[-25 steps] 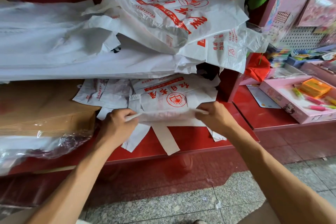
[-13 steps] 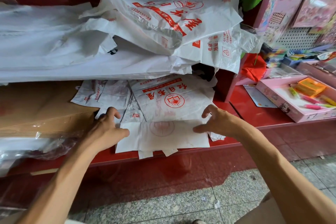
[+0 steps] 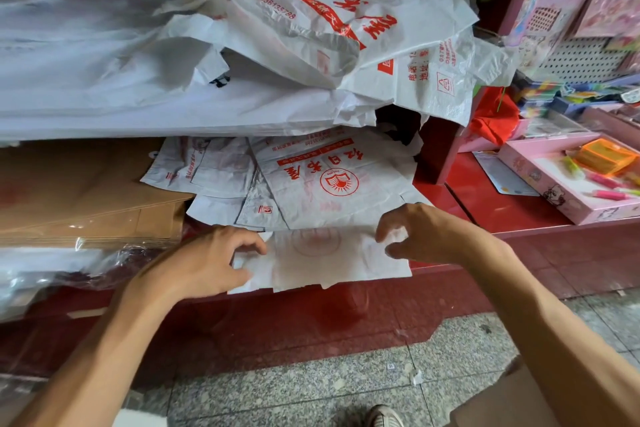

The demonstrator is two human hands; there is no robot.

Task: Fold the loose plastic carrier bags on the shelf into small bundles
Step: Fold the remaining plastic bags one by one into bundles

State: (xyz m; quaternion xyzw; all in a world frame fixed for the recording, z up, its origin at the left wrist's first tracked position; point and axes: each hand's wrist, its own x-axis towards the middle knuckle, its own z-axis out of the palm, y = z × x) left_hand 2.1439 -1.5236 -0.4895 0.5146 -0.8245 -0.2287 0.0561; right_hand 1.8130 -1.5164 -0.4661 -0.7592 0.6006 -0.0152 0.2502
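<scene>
Both grips sit at the ends of the folded bag (image 3: 322, 258) at the front lip of the red shelf (image 3: 512, 218). The left hand (image 3: 204, 263) curls thumb and fingers onto the bag's left edge and appears to pinch it; the right hand (image 3: 422, 234) hovers bent over the right edge, fingertips at or just above the film — whether it actually holds anything I cannot tell.

The bag is thin white film with faint red print showing through, lying flat in a doubled strip, its lower edge reaching the shelf's lip. Just behind it lie more flat bags (image 3: 311, 184), and a loose heap (image 3: 311, 28) spills over the tier above.

Such film should weigh almost nothing, be limp and slippery, and spring open once let go — so each fold likely needs pressing flat. Best hold is probably at the two short ends, pinching all layers together, since a grip on the top layer alone would let the rest slide out.
</scene>
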